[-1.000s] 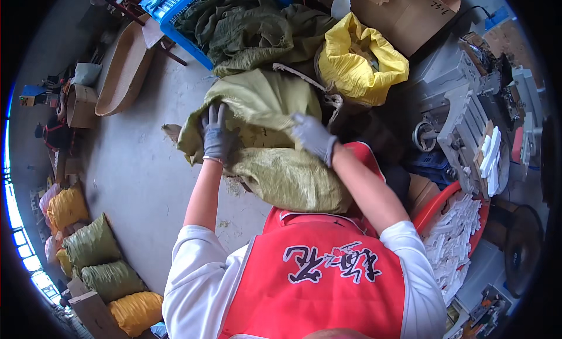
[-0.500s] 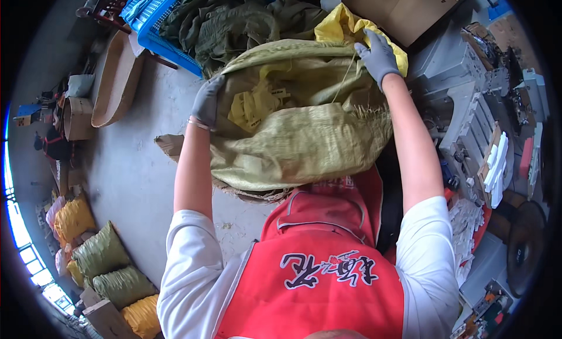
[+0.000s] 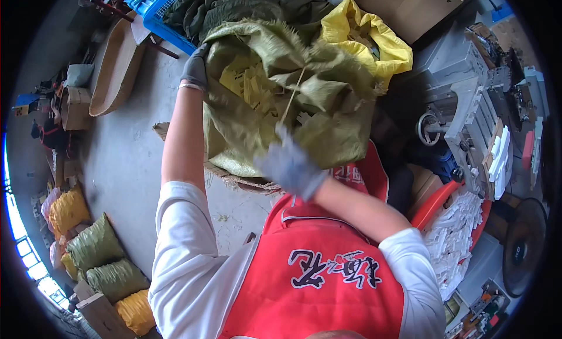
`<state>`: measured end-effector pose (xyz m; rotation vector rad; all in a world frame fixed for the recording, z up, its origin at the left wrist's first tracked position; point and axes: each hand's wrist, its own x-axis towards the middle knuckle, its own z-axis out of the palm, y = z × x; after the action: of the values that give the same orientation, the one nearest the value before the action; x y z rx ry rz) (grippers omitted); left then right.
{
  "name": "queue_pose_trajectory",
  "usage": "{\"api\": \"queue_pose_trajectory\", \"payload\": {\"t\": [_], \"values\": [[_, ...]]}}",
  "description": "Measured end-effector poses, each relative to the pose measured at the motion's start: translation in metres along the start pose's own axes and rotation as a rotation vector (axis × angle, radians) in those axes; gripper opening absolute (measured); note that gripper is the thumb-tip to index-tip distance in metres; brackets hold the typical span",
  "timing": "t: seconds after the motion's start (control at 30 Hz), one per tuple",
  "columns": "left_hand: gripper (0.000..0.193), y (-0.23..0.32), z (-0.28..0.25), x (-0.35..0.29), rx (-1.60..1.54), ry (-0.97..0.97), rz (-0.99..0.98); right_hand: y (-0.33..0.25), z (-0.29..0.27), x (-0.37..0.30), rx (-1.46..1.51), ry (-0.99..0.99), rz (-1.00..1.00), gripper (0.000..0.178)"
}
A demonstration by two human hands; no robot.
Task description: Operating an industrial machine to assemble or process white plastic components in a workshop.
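Note:
A big olive-green woven sack [image 3: 333,125] with a frayed rim gapes in front of me, holding yellow strip-like pieces [image 3: 254,90]. At its far left rim, my left hand [image 3: 196,68] in a grey glove grips the sack's edge, the fingers partly hidden behind the fabric. My right hand [image 3: 293,166], gloved too, is over the sack's near side and smeared by motion. A thin pale string [image 3: 293,96] runs across the mouth down toward its fingertips; whether the fingers hold it I cannot tell.
Behind the sack stand a yellow bag [image 3: 380,64], a blue crate [image 3: 161,14] of dark fabric and a cardboard box [image 3: 404,11]. On my right are a grey machine with a handwheel [image 3: 430,128] and a red tub [image 3: 436,204] of white pieces. Stuffed sacks [image 3: 96,242] lie left.
My right hand has left the far right rim and swung down to the sack's near middle. The far rim has folded inward, uncovering the yellow bag. My left hand stays on the rim.

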<state>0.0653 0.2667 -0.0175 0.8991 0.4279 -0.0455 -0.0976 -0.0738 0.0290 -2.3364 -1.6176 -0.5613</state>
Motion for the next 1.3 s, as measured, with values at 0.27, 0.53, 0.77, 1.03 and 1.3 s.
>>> {"api": "queue_pose_trajectory", "payload": {"t": [0.27, 0.53, 0.77, 1.03, 1.3], "values": [[0.032, 0.01, -0.006, -0.015, -0.1, 0.124, 0.031, 0.012, -0.078, -0.035, 0.32, -0.596, 0.144, 0.024], [0.031, -0.003, -0.027, -0.041, 0.212, 0.176, 0.063, 0.133, -0.113, 0.004, -0.274, 0.224, 0.6, 0.04], [0.029, 0.015, 0.007, -0.089, 0.626, -0.125, -0.097, 0.102, 0.003, 0.028, -0.233, -0.212, 0.505, 0.042], [0.026, 0.064, -0.048, -0.123, 0.689, 0.013, -0.076, 0.208, -0.003, -0.007, 2.223, 0.204, 1.104, 0.034], [0.028, 0.026, -0.021, -0.107, 1.502, 0.407, 0.682, 0.282, 0.036, -0.07, 0.536, 0.257, 1.289, 0.032]]}}
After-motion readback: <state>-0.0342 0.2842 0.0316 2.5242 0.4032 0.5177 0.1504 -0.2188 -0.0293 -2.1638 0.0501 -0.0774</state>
